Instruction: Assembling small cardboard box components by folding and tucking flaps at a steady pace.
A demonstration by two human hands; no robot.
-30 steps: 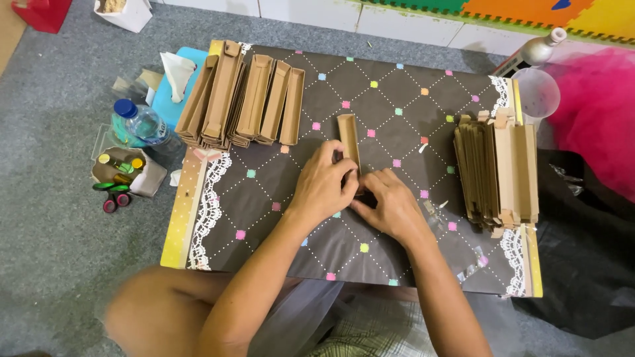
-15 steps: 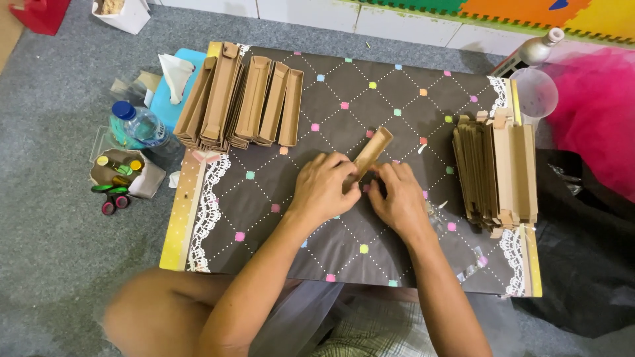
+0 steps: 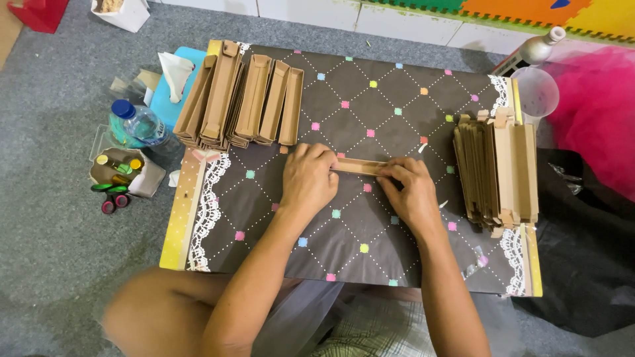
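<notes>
Low table on grey carpet.
The table [image 3: 198,225] wears a dark dotted cloth with lace edges; grey carpet [image 3: 53,218] spreads left, a white wall base [image 3: 317,10] and colourful foam mat [image 3: 503,8] behind.

Low table [image 3: 198,218] with dark quilted-pattern cloth, coloured dots, white lace trim [image 3: 205,211] at both short ends. Row of folded brown cardboard trays [image 3: 241,99] standing on edge at far left of the cloth. Stack of flat cardboard blanks [image 3: 496,168] at right edge. On grey carpet [image 3: 53,231] left of table: plastic water bottle [image 3: 135,122] with blue cap, light blue tissue box [image 3: 173,82], small open container of bottles [image 3: 122,173], dark scissors-like tool [image 3: 112,195] with green and red handles. Clear plastic cup [image 3: 534,91] and grey bottle [image 3: 541,46] beyond far right corner. Pink fabric [image 3: 595,112] and black bag [image 3: 582,244] on right.
</notes>
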